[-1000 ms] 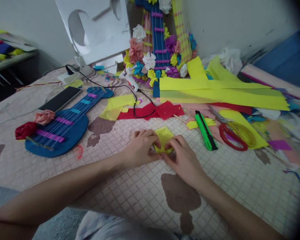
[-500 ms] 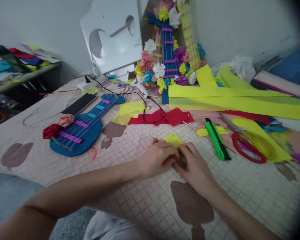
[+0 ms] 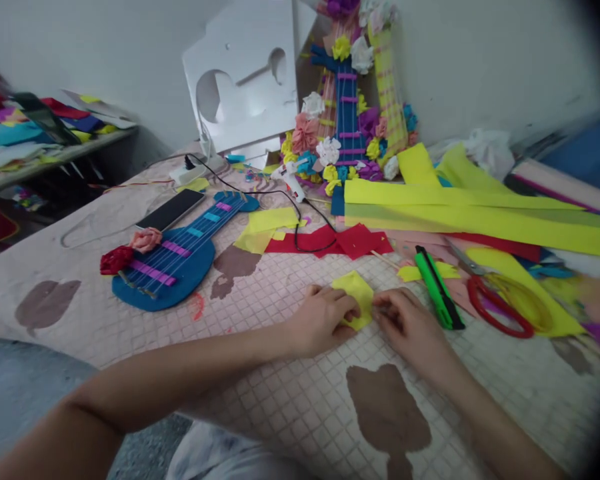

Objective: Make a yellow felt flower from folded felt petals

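Note:
A small piece of yellow crepe paper (image 3: 357, 291) lies on the patterned tablecloth between my two hands. My left hand (image 3: 323, 320) is closed, its curled fingers over the paper's left side. At the opposite edge, my right hand (image 3: 411, 325) pinches with thumb and fingertips; the fingers partly hide what they grip. To the right of that hand lies a green box cutter (image 3: 436, 287), and beyond it a pair of scissors (image 3: 497, 307) with red handles.
A blue paper guitar (image 3: 180, 260) with paper roses lies at left, near a black phone (image 3: 171, 209). Behind are red paper (image 3: 325, 241), a glue gun (image 3: 291, 179) with its cord, and long yellow strips (image 3: 460, 203). Decorated guitars (image 3: 347, 110) lean against the wall.
My hands have moved apart, the right one shifting to the right, and more of the yellow paper shows between them. The whole view has shifted slightly.

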`<act>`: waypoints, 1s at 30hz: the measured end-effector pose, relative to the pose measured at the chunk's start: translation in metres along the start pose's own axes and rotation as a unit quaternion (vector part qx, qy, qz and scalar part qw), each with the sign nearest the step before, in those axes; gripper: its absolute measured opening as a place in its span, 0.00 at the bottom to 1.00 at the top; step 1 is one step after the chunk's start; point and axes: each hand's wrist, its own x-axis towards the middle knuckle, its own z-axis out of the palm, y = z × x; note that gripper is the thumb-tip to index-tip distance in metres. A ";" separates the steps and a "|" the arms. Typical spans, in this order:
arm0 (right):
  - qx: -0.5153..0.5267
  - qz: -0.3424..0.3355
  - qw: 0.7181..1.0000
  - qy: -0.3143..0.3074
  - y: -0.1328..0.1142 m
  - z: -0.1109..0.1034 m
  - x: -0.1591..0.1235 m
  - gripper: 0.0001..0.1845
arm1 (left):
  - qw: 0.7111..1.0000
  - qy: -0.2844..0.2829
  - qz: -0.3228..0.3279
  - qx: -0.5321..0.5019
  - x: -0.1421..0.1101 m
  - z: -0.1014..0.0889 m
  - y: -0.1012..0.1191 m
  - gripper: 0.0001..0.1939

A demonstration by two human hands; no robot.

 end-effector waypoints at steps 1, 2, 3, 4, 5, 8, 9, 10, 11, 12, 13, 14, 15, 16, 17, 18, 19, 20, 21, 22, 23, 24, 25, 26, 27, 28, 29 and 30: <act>0.011 0.006 1.000 0.002 -0.001 0.000 0.000 0.04 | 1.000 0.004 0.001 -0.001 0.000 0.000 0.000 0.11; 0.018 0.011 1.000 0.004 -0.003 0.000 -0.001 0.04 | 1.000 0.006 0.001 -0.003 0.000 0.000 0.000 0.11; 0.020 0.014 1.000 0.006 -0.006 0.001 -0.001 0.05 | 1.000 0.010 -0.001 -0.005 -0.001 0.000 0.000 0.10; 0.014 0.015 1.000 0.007 -0.009 0.002 -0.002 0.07 | 1.000 0.014 -0.004 -0.009 -0.001 0.000 0.000 0.11; 0.002 0.015 1.000 0.005 -0.012 0.004 -0.003 0.08 | 1.000 0.020 -0.008 -0.015 -0.001 0.001 0.001 0.11; -0.049 0.010 0.999 0.002 -0.021 0.011 -0.004 0.12 | 0.998 0.040 -0.023 -0.031 -0.001 0.002 0.002 0.15; -0.066 0.012 0.998 0.003 -0.023 0.013 -0.004 0.12 | 0.998 0.044 -0.028 -0.031 -0.001 0.003 0.003 0.16; -0.080 0.018 0.997 0.005 -0.025 0.014 -0.004 0.13 | 0.998 0.047 -0.031 -0.028 -0.001 0.003 0.003 0.16; -0.090 0.024 0.996 0.007 -0.026 0.016 -0.004 0.14 | 0.998 0.049 -0.032 -0.024 -0.001 0.003 0.003 0.16; -0.099 0.029 0.995 0.007 -0.027 0.017 -0.004 0.14 | 0.998 0.049 -0.032 -0.020 -0.001 0.004 0.003 0.16; -0.107 0.030 0.994 0.007 -0.028 0.017 -0.003 0.14 | 0.998 0.049 -0.031 -0.018 -0.001 0.004 0.003 0.17; -0.112 0.029 0.993 0.007 -0.028 0.018 -0.003 0.14 | 0.998 0.049 -0.030 -0.016 -0.001 0.004 0.003 0.17; -0.114 0.027 0.993 0.009 -0.027 0.018 -0.002 0.14 | 0.998 0.048 -0.030 -0.015 -0.001 0.004 0.003 0.17; -0.112 0.024 0.993 0.011 -0.026 0.017 -0.002 0.13 | 0.998 0.046 -0.029 -0.015 -0.001 0.003 0.003 0.17; -0.106 0.021 0.994 0.014 -0.024 0.016 -0.001 0.13 | 0.998 0.045 -0.029 -0.015 -0.001 0.003 0.003 0.17; -0.096 0.018 0.995 0.015 -0.022 0.015 -0.001 0.12 | 0.999 0.043 -0.029 -0.016 -0.001 0.003 0.002 0.17; -0.082 0.016 0.996 0.016 -0.020 0.013 -0.001 0.11 | 0.999 0.043 -0.030 -0.016 -0.001 0.003 0.002 0.17; -0.067 0.012 0.998 0.015 -0.017 0.012 -0.001 0.10 | 0.999 0.040 -0.029 -0.017 -0.001 0.003 0.002 0.17; -0.054 0.007 0.998 0.013 -0.014 0.010 -0.001 0.09 | 0.999 0.039 -0.030 -0.018 -0.001 0.002 0.002 0.17; -0.043 0.002 0.999 0.010 -0.012 0.008 -0.001 0.08 | 0.999 0.038 -0.030 -0.020 -0.001 0.002 0.002 0.17; -0.035 -0.003 0.999 0.007 -0.010 0.007 -0.001 0.07 | 0.999 0.037 -0.030 -0.024 -0.001 0.001 0.002 0.17; -0.029 -0.005 1.000 0.004 -0.009 0.006 -0.001 0.07 | 0.998 0.039 -0.032 -0.030 0.000 0.001 0.002 0.17; -0.026 -0.005 1.000 0.003 -0.008 0.006 -0.002 0.06 | 0.998 0.040 -0.033 -0.039 0.000 0.001 0.002 0.17; -0.024 -0.003 1.000 0.003 -0.008 0.006 -0.002 0.07 | 0.997 0.044 -0.035 -0.050 0.000 0.001 0.002 0.17; -0.025 0.000 1.000 0.008 -0.008 0.006 -0.002 0.08 | 0.996 0.053 -0.040 -0.063 0.001 0.001 0.002 0.16; -0.030 0.003 0.999 0.015 -0.008 0.007 -0.002 0.10 | 0.994 0.063 -0.043 -0.076 0.001 0.002 0.002 0.14; -0.036 0.004 0.999 0.020 -0.009 0.009 -0.002 0.11 | 0.993 0.075 -0.043 -0.084 0.002 0.002 0.001 0.11; -0.044 0.005 0.999 0.024 -0.010 0.010 -0.002 0.13 | 0.992 0.083 -0.039 -0.089 0.002 0.002 0.000 0.10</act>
